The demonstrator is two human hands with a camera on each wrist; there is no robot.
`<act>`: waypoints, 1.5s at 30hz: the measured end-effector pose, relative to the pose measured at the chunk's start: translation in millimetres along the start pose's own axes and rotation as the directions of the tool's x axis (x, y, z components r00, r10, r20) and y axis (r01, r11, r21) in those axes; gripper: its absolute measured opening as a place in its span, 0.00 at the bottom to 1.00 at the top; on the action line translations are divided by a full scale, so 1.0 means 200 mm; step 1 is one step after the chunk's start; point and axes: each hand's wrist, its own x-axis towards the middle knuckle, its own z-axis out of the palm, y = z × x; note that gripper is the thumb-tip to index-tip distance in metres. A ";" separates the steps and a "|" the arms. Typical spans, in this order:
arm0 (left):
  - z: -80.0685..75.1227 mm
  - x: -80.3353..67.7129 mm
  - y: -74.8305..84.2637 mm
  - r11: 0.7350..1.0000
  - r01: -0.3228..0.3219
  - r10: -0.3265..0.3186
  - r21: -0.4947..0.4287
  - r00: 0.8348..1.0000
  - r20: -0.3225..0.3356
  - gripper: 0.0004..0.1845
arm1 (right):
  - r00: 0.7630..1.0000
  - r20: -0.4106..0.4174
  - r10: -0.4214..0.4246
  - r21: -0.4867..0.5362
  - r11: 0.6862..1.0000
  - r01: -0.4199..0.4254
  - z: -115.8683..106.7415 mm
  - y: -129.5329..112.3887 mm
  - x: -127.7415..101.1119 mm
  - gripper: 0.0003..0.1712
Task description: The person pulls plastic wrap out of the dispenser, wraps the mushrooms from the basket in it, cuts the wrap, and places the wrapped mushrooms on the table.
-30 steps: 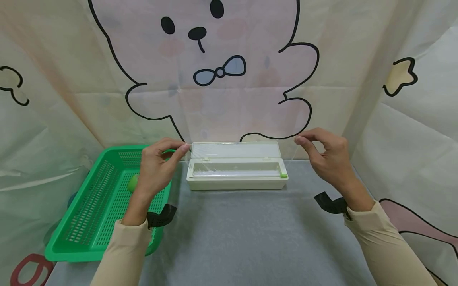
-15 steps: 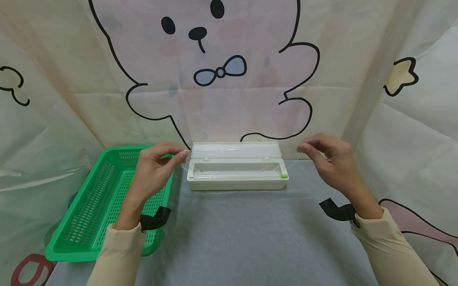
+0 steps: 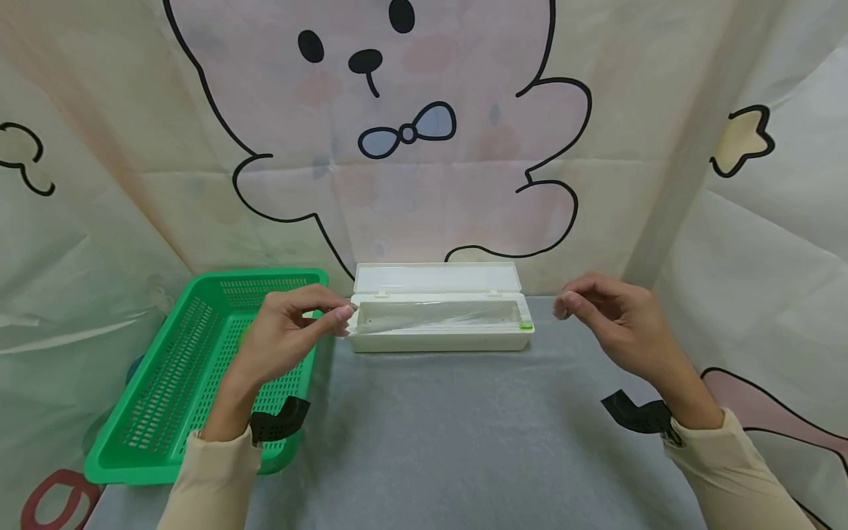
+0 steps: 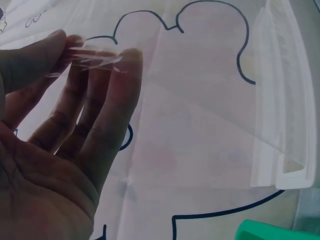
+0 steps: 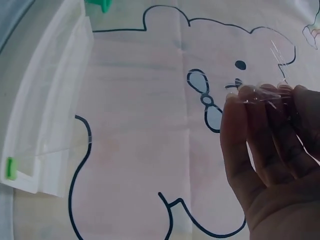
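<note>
Clear plastic wrap (image 3: 430,315) stretches between my two hands, over an open white cling film box (image 3: 437,344) near the back of the table. At the box's left end, my left hand (image 3: 285,327) pinches one edge of the film between thumb and fingers. My right hand (image 3: 616,320), off to the right of the box, pinches the other side. In the left wrist view, film (image 4: 97,60) bunches at the fingertips; similar film (image 5: 265,96) shows at the fingertips in the right wrist view. The box lid (image 3: 437,278) stands raised behind. A green slider (image 3: 526,325) sits at its front right.
A green plastic basket (image 3: 192,475) stands left, partly behind my left forearm, with a bit of a green thing (image 3: 244,335) inside. A grey cloth (image 3: 464,442) covers the table. Printed fabric (image 3: 424,199) hangs behind and at both sides.
Both hands have come down and towards me, the right one also slightly outwards. The film between them has dropped from lid height to the front of the box.
</note>
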 end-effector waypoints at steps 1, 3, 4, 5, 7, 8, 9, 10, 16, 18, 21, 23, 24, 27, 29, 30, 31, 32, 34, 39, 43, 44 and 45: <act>0.00 -0.01 -0.01 1.000 0.005 -0.005 -0.006 1.000 0.020 0.05 | 1.000 0.016 0.014 0.017 1.000 -0.014 0.00 0.00 -0.01 0.12; 0.00 -0.03 -0.02 1.000 0.018 -0.017 -0.015 0.998 0.056 0.05 | 0.999 0.046 0.025 0.034 0.999 -0.026 0.00 0.01 -0.04 0.13; 0.01 -0.03 -0.03 0.999 0.026 -0.025 -0.022 0.997 0.072 0.05 | 0.998 0.064 0.027 0.051 0.998 -0.030 0.00 0.02 -0.05 0.14; 0.01 -0.04 -0.04 0.999 0.034 -0.031 -0.029 0.996 0.089 0.05 | 0.996 0.085 0.031 0.076 0.996 -0.038 0.00 0.02 -0.06 0.15; 0.01 -0.06 -0.06 0.998 0.047 -0.042 -0.045 0.992 0.118 0.06 | 0.991 0.128 0.034 0.103 0.994 -0.048 0.00 0.03 -0.09 0.15; 0.01 -0.07 -0.06 0.997 0.055 -0.048 -0.049 0.990 0.131 0.06 | 0.988 0.149 0.034 0.112 0.992 -0.051 0.01 0.03 -0.10 0.16; 0.01 -0.07 -0.07 0.997 0.063 -0.054 -0.054 0.988 0.145 0.06 | 0.984 0.169 0.047 0.122 0.990 -0.068 0.01 0.03 -0.10 0.16; 0.02 -0.08 -0.08 0.996 0.073 -0.064 -0.055 0.986 0.156 0.06 | 0.980 0.189 0.059 0.133 0.988 -0.085 0.02 0.04 -0.11 0.16; 0.04 -0.13 -0.12 0.984 0.164 -0.144 -0.070 0.962 0.231 0.05 | 0.950 0.269 0.157 0.139 0.970 -0.199 0.05 0.06 -0.19 0.13; 0.05 -0.15 -0.14 0.977 0.198 -0.168 -0.084 0.947 0.274 0.05 | 0.934 0.300 0.195 0.140 0.959 -0.246 0.07 0.08 -0.22 0.12; 0.07 -0.19 -0.18 0.967 0.242 -0.199 -0.085 0.917 0.345 0.05 | 0.902 0.360 0.239 0.151 0.939 -0.309 0.11 0.12 -0.28 0.11; 0.09 -0.20 -0.20 0.960 0.271 -0.222 -0.074 0.893 0.392 0.06 | 0.876 0.407 0.258 0.157 0.925 -0.345 0.14 0.14 -0.32 0.10; 0.10 -0.21 -0.21 0.957 0.283 -0.232 -0.065 0.880 0.414 0.06 | 0.864 0.429 0.264 0.160 0.919 -0.360 0.15 0.15 -0.34 0.10; 0.12 -0.24 -0.24 0.951 0.307 -0.260 -0.021 0.840 0.477 0.06 | 0.836 0.474 0.277 0.157 0.908 -0.390 0.20 0.19 -0.39 0.09; 0.14 -0.26 -0.25 0.952 0.305 -0.278 0.031 0.814 0.510 0.06 | 0.819 0.491 0.298 0.139 0.901 -0.411 0.24 0.21 -0.43 0.08; 0.15 -0.26 -0.26 0.952 0.300 -0.285 0.060 0.801 0.526 0.06 | 0.814 0.497 0.301 0.135 0.900 -0.415 0.25 0.22 -0.44 0.07; 0.16 -0.27 -0.27 0.952 0.293 -0.292 0.086 0.790 0.539 0.06 | 0.807 0.504 0.309 0.127 0.897 -0.423 0.27 0.23 -0.46 0.07; 0.17 -0.28 -0.28 0.951 0.286 -0.300 0.113 0.779 0.551 0.06 | 0.799 0.513 0.314 0.123 0.894 -0.431 0.28 0.24 -0.48 0.07; 0.19 -0.29 -0.30 0.950 0.279 -0.308 0.142 0.760 0.572 0.06 | 0.785 0.537 0.310 0.125 0.890 -0.438 0.31 0.26 -0.51 0.07; 0.26 -0.32 -0.34 0.954 0.251 -0.297 0.162 0.737 0.607 0.08 | 0.796 0.564 0.219 0.144 0.923 -0.356 0.37 0.28 -0.57 0.14; 0.32 -0.34 -0.36 0.953 0.205 -0.298 0.221 0.753 0.586 0.13 | 0.826 0.530 0.193 0.069 0.961 -0.269 0.43 0.30 -0.62 0.17; 0.33 -0.34 -0.37 0.948 0.203 -0.310 0.244 0.758 0.574 0.14 | 0.827 0.524 0.205 0.037 0.964 -0.262 0.44 0.31 -0.63 0.17; 0.35 -0.35 -0.37 0.942 0.200 -0.322 0.268 0.764 0.560 0.14 | 0.822 0.523 0.227 -0.002 0.964 -0.266 0.45 0.31 -0.64 0.17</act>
